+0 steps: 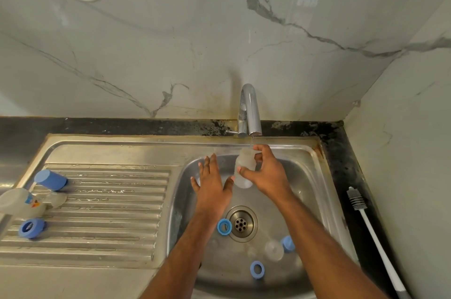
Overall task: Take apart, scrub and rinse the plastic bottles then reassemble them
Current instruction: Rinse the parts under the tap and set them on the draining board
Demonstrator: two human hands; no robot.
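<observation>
over steel sink (314, 176), marble wall (170, 42), right hand (267, 174) gripping bottle (244, 169)

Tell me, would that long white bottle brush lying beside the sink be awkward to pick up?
Probably not. The bottle brush has a long thin handle, so it likely feels light and fairly stiff, while the bristled head should flex. Lying flat on the dark counter, it seems unlikely to roll far, though it could be slippery if wet.

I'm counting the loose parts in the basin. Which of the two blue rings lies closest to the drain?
The blue ring lying just left of the drain, almost touching its rim. The other blue ring lies nearer the camera, well apart from the drain.
</observation>
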